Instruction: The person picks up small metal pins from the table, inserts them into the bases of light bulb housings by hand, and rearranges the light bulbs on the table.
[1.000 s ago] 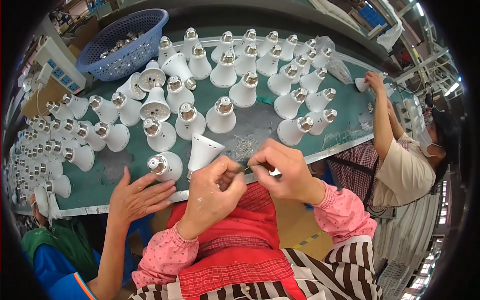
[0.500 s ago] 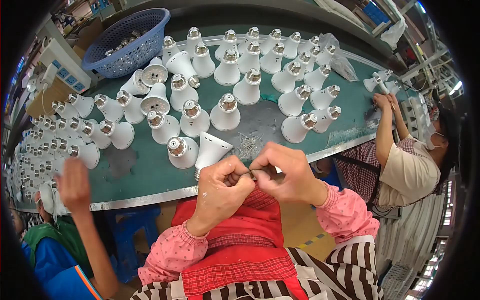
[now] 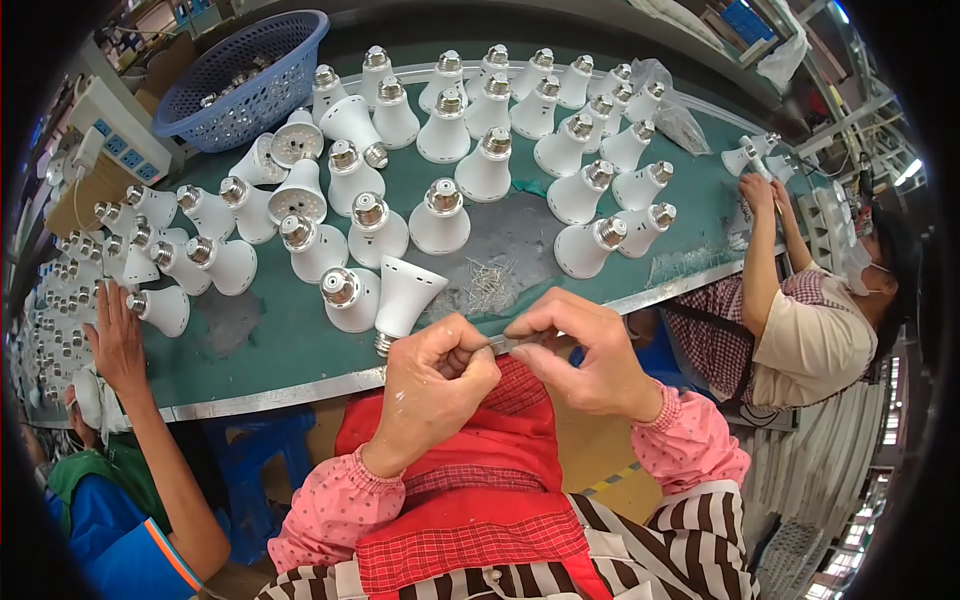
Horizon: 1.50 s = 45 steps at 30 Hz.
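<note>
My left hand is closed in a pinch at the table's front edge; what it holds, if anything, is too small to make out. Close beside it on the right, my right hand has its thumb and forefinger slightly apart, with nothing visible between them. Just beyond both hands lies a pile of small metal pins on a grey patch. A white bulb housing rests wide end up by my left hand, its metal cap low. Next to it a capped bulb stands cap up.
Many white bulbs stand across the green table. A blue basket of metal caps sits at the back left, near a power strip. A co-worker's hand is among bulbs at left; another co-worker works at right.
My right thumb and forefinger have parted and moved slightly away from my left hand. The left co-worker's hand has moved left to the bulbs there. The right co-worker's hands have shifted.
</note>
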Tool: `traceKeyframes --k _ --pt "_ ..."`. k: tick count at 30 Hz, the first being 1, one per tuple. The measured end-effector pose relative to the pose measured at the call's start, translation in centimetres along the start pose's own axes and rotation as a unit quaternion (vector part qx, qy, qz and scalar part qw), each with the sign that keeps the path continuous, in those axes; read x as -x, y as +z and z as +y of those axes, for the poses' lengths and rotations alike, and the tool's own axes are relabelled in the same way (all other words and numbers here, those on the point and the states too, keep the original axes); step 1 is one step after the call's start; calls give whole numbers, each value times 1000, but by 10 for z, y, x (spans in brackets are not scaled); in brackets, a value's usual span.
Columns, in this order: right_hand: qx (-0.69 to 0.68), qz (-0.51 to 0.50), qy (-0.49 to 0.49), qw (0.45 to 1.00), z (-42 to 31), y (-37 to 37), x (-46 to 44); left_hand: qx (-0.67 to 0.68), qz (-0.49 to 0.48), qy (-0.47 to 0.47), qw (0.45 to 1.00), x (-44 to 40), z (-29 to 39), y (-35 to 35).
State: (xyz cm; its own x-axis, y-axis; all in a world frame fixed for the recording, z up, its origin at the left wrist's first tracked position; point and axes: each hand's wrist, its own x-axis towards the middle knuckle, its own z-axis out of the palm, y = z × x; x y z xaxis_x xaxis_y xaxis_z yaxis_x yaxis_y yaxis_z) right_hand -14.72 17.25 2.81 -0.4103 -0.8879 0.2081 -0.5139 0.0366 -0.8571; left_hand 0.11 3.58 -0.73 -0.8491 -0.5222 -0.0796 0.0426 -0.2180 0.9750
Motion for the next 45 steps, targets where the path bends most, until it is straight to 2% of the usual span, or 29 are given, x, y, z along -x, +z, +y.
traceKeyframes --k 7,10,13,16,17,18,21,24,30,33,36,37,40,43,45 --pt "29 3 -59 998 5 14 -2 -6 0 4 1000 6 1 2" --pt "216 44 -192 956 9 19 -3 -31 2 -8 999 5 2 4" --pt "343 29 -274 898 7 14 -8 -66 6 -4 998 2 3 8" --pt "242 40 -228 942 8 10 -7 -24 1 -14 1000 1 4 6" --pt "146 19 -150 978 4 5 -3 2 -5 -25 1000 3 5 5" --pt "93 22 -110 989 4 3 -2 26 -12 -36 999 4 7 4" --pt "-72 40 15 997 10 3 5 56 -69 -70 994 2 11 -3" --pt "-124 48 33 991 11 6 8 63 -99 -61 991 0 8 -2" --pt "-58 61 -31 996 13 13 8 75 -112 -98 986 0 6 -3" --pt "-3 58 -26 998 3 13 7 72 -118 -102 985 -2 9 -4" --pt "106 66 -144 982 4 13 1 85 -111 -109 984 -3 14 -3" --pt "168 70 -218 959 5 12 -4 78 -105 -102 986 -3 14 -3" --pt "304 32 -287 908 -6 5 -9 48 -86 -82 992 0 13 -2" --pt "348 -7 -292 891 -8 2 -10 28 -70 -55 996 4 14 -2" --pt "261 26 -260 929 -9 8 -11 57 -69 -55 994 5 16 -5"
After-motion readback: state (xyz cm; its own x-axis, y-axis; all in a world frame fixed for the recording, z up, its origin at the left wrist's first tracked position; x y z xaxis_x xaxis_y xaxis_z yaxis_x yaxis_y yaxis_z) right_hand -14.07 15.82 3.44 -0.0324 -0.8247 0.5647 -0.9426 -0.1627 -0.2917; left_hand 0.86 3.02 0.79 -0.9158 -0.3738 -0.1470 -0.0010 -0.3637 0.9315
